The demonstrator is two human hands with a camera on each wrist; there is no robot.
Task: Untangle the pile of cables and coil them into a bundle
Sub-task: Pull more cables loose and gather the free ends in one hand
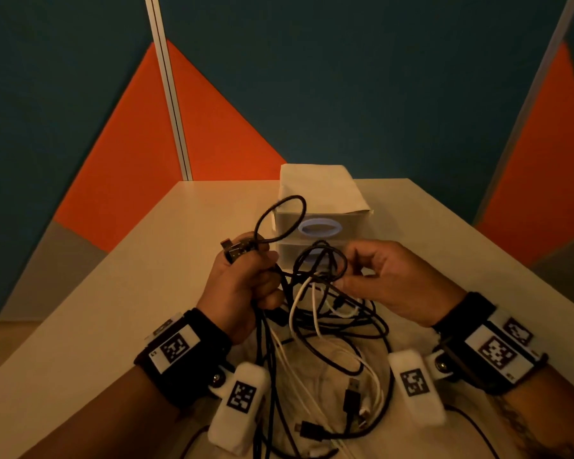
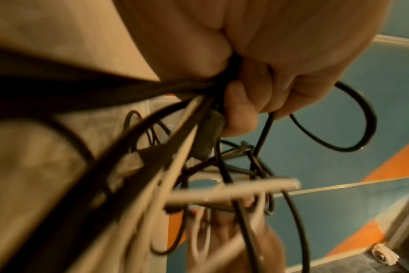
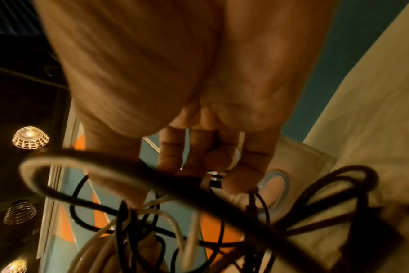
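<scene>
No readable words, brand names or numbers anywhere here. The only signs are black-and-white square code markers (image 1: 176, 347): one on the left wristband, one on the white block (image 1: 241, 397) hanging just below it, and matching ones on the right wristband (image 1: 497, 352) and its block (image 1: 415, 380). Tiny characters sit at the corners of both wristband labels, too small to make out. The wrist views are too blurred to show any print.

Pale table (image 1: 120, 293), small white drawer box (image 1: 315, 190) with two oval handle cut-outs standing at its far middle, teal and orange wall panels (image 1: 378, 77) behind, wire-caged ceiling lamps (image 3: 30, 137) lit in the right wrist view
</scene>
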